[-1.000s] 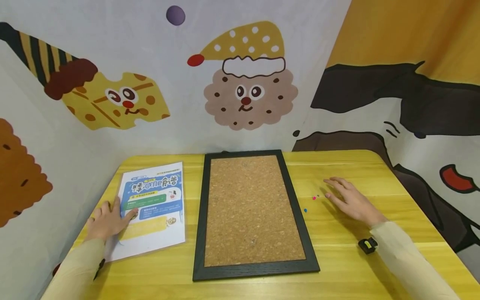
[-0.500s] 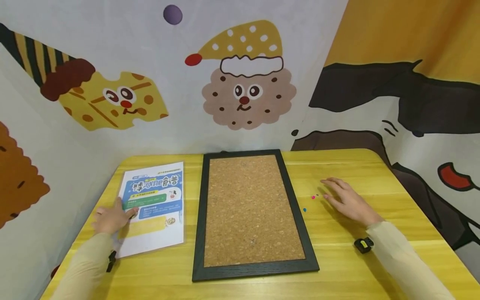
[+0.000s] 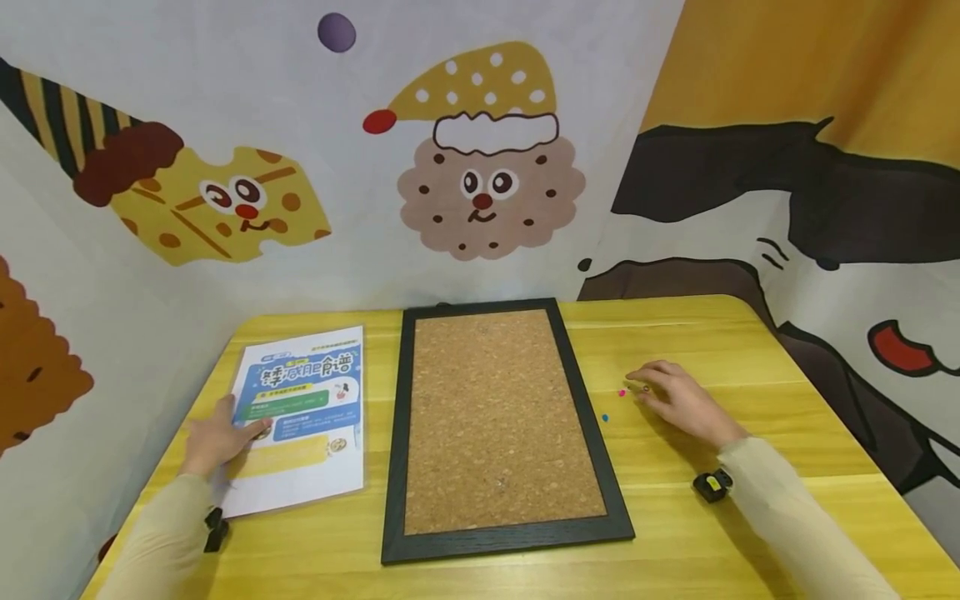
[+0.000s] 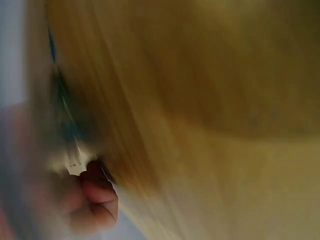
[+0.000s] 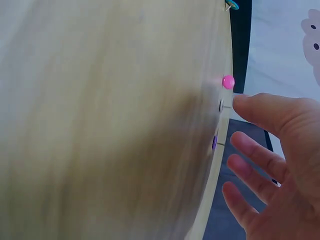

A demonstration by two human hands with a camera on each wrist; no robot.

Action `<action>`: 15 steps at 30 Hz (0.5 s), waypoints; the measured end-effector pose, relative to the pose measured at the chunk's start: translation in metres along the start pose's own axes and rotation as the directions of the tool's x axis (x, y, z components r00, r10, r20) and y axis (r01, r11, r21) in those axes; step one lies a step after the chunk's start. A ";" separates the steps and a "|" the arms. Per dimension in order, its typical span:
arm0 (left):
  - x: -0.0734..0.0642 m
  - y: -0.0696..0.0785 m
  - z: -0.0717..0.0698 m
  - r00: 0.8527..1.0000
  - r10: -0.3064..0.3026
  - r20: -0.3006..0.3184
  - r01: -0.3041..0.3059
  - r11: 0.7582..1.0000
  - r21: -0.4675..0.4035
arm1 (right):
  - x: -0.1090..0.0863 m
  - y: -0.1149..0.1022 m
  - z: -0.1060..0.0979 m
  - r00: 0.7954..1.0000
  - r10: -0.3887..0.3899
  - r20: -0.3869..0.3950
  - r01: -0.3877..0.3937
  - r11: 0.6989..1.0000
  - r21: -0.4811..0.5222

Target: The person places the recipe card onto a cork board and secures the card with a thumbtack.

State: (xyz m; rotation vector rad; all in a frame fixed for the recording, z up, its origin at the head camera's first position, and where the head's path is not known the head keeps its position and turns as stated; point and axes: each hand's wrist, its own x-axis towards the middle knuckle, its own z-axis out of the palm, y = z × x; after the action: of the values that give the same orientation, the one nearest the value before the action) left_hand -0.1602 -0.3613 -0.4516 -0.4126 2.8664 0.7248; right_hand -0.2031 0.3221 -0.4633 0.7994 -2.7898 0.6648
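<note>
On the left side of the yellow wooden table, we see a printed sheet lying face up, with large lettering over blue, green and yellow panels. The left hand rests at its left edge, thumb reaching over the print and index finger set wide of it; whether these fingers pinch the sheet we cannot tell, since the left wrist view is too blurred to settle it. Beside the sheet, well apart from it, we find a corkboard in a black frame, lying at the middle of the table. Just past its right edge we make out a blue pin and a pink pin, the blue one lower in our view. Over there the right hand reaches in from the right, thumb and fingers parted. From the right wrist we see the fingers spread, the thumb tip near the pink pin and close to a dark pin, and a purple pin lying near the other fingertips. Behind the table, we face a pale wall with a cartoon cheese and a cookie in a spotted cap.
</note>
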 end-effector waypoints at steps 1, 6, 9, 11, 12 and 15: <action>0.000 -0.001 0.000 1.000 -0.001 0.008 0.001 1.000 -0.019 | 0.001 -0.001 0.001 1.000 -0.003 0.002 0.003 1.000 0.010; -0.001 -0.007 -0.001 0.998 -0.055 0.024 0.058 0.985 -0.165 | 0.006 -0.003 0.004 0.999 -0.032 -0.015 0.033 0.998 0.050; -0.001 -0.009 -0.001 0.996 -0.085 0.020 0.087 0.961 -0.264 | 0.009 -0.004 0.005 0.998 -0.045 -0.035 0.047 0.997 0.065; 0.000 -0.009 -0.002 0.995 -0.100 0.008 0.097 0.944 -0.316 | 0.011 -0.004 0.006 0.998 -0.047 -0.040 0.050 0.996 0.072; 0.000 -0.009 -0.002 0.994 -0.108 0.003 0.102 0.935 -0.341 | 0.012 -0.003 0.007 0.998 -0.043 -0.038 0.046 0.996 0.078; 0.000 -0.010 -0.003 0.992 -0.127 0.003 0.117 0.906 -0.407 | 0.016 -0.004 0.009 0.999 -0.036 -0.023 0.038 0.996 0.085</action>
State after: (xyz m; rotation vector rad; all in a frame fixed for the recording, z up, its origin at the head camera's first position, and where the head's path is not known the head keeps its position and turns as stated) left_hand -0.1573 -0.3710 -0.4527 -0.6497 2.6668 1.3046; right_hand -0.2146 0.3081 -0.4654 0.8518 -2.7368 0.7854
